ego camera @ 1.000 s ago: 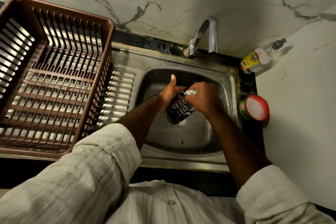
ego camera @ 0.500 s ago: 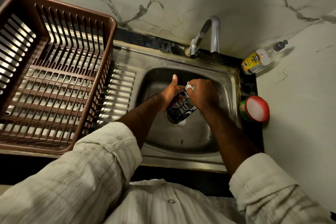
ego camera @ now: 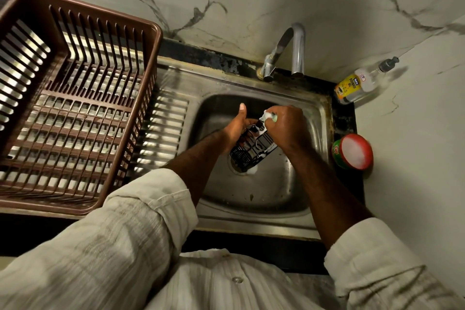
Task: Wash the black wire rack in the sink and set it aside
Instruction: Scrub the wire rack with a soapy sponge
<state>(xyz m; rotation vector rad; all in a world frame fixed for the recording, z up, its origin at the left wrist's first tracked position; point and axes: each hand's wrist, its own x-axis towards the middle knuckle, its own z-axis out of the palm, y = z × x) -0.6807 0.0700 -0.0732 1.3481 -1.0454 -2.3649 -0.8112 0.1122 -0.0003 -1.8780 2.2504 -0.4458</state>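
Two hands meet over the middle of the frame, above the basin of the steel sink [ego camera: 281, 191]. The left hand [ego camera: 235, 131] holds the black wire rack [ego camera: 251, 151] from its left side, fingers curled beneath it and thumb pointing straight up. The rack hangs tilted inside the basin, its lower end just over the drain [ego camera: 247, 171], with white foam on its wires. The right hand [ego camera: 286, 128] is curled round a small foamy scrubber [ego camera: 269, 117], green at one edge, pressed to the rack's upper end. A curved chrome tap [ego camera: 295, 50] stands behind the basin. At the left, a brown plastic dish basket [ego camera: 156, 40] sits on the ribbed drainboard [ego camera: 166, 128]. At the right edge of the sink, a dishwash bottle [ego camera: 359, 83] leans in the corner, and below it a red tub [ego camera: 354, 151] of white cleaner rests on the black table [ego camera: 344, 118]. Pale rolled sleeves [ego camera: 151, 209] fill the lower frame.
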